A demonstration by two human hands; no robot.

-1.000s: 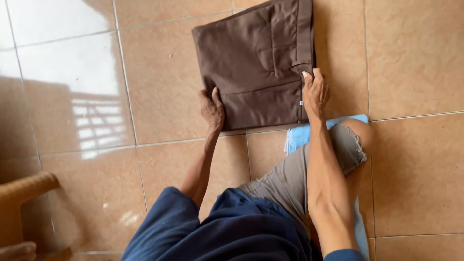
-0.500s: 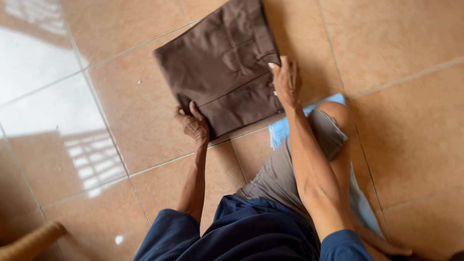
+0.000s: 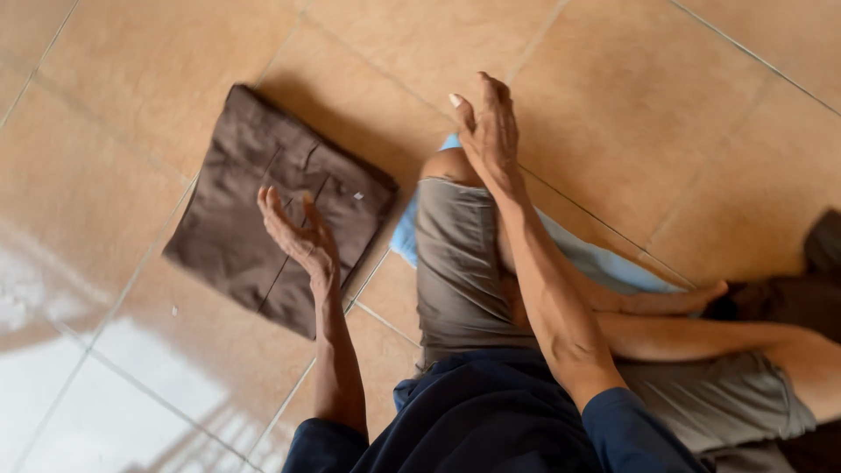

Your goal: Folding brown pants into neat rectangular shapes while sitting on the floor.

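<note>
The folded brown trousers (image 3: 279, 207) are lying flat on the tiled floor (image 3: 613, 114). The left hand (image 3: 298, 232) is hovering over their right part, fingers spread. The right hand (image 3: 491, 131) is lifting open-fingered above the knee (image 3: 447, 166), well apart from them.

My left hand (image 3: 298, 232) covers part of the folded brown trousers (image 3: 254, 201), and the dark cloth (image 3: 819, 263) runs off the right edge.
</note>
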